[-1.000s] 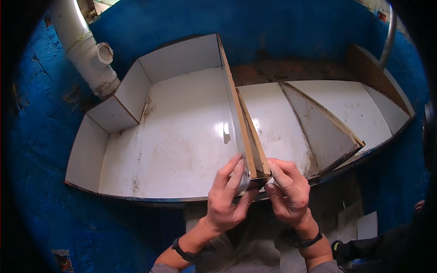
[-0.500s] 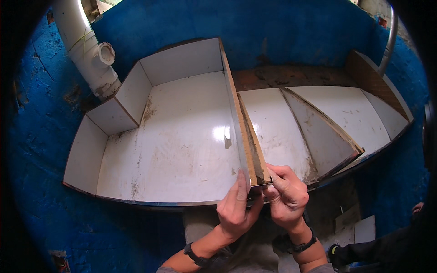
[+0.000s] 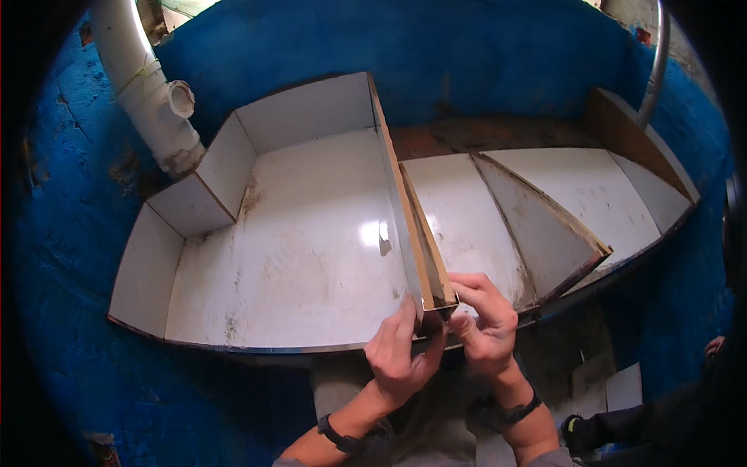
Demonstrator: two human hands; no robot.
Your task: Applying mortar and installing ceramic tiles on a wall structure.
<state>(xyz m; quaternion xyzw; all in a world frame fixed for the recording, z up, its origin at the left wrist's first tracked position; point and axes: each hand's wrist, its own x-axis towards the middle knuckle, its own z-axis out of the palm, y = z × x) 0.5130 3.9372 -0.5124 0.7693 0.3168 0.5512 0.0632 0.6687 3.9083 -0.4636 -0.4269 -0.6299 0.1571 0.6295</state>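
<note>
Centrally: one double partition (image 3: pixel 417 245), two pale boards on edge with a dark, gritty gap between them, serving as landmark for all entries. At its near end: one end cap (image 3: pixel 440 309), dark and thin with a bright rim, lying across both board edges.

Left hand (image 3: pixel 399 350), at the partition's left face: fingers laid along the face, thumb bent in front; closed about the cap's left side, contact partly hidden. Right hand (image 3: pixel 492 323), at its right face: forefinger and thumb pinching the cap's right corner. Firmness of either grip: could not be told.

Handling note, by judgement: equal pressure from both sides would have suited, with the rim square to the two edges and fingertips clear of the rim's corners.

Left of the partition: a wide white base panel (image 3: pixel 311 233), smudged, with stepped side panels (image 3: pixel 191 206) beyond. Right of it: a slanting divider (image 3: pixel 537 226), then a brown upright board (image 3: pixel 630 128). Far behind, leftward: a white pipe (image 3: pixel 136 70). Behind: a blue wall (image 3: pixel 389 39). Well to the near right: a loose pale panel (image 3: pixel 624 387) and a co-worker's dark sleeve (image 3: pixel 646 426).
</note>
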